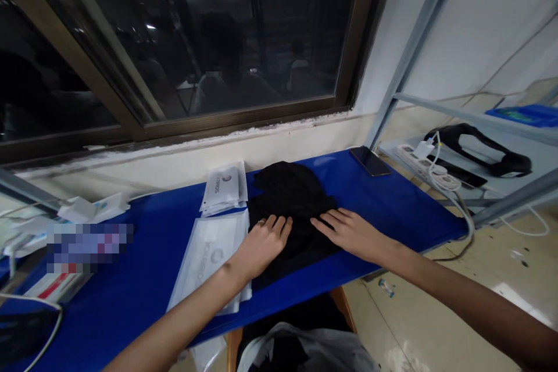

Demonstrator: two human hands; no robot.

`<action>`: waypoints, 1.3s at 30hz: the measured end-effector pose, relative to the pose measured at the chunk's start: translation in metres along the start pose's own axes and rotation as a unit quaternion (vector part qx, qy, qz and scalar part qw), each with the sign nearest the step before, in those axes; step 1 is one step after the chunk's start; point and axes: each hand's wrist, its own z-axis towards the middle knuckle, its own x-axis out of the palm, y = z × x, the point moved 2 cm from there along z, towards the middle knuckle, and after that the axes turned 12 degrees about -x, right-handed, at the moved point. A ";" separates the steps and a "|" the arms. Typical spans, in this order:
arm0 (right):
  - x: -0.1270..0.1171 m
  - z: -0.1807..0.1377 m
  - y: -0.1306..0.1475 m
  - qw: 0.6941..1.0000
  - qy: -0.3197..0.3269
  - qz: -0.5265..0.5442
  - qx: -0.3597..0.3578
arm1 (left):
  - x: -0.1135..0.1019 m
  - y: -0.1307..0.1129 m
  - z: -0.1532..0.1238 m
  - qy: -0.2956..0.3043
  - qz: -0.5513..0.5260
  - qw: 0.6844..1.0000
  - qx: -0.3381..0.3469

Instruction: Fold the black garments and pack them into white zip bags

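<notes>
A black garment (pixel 291 197) lies flattened on the blue table (pixel 143 279). My left hand (pixel 263 242) rests flat on its left part, fingers stretched out, a ring on one finger. My right hand (pixel 349 231) lies flat on its right part, fingers pointing left towards the other hand. Neither hand grips anything. A clear plastic bag with print (pixel 209 256) lies on the table just left of the garment, under my left forearm.
A stack of white printed packets (pixel 225 187) sits behind the clear bag. A dark phone (pixel 370 161) lies at the table's far right corner. A power strip with white cables (pixel 425 165) and a black object (pixel 479 145) sit on a shelf at right. More bags lie below the table (pixel 305 349).
</notes>
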 end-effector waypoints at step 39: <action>0.024 -0.013 -0.063 0.745 -0.071 0.583 0.317 | -0.009 0.039 0.062 0.086 -0.368 0.926 -0.002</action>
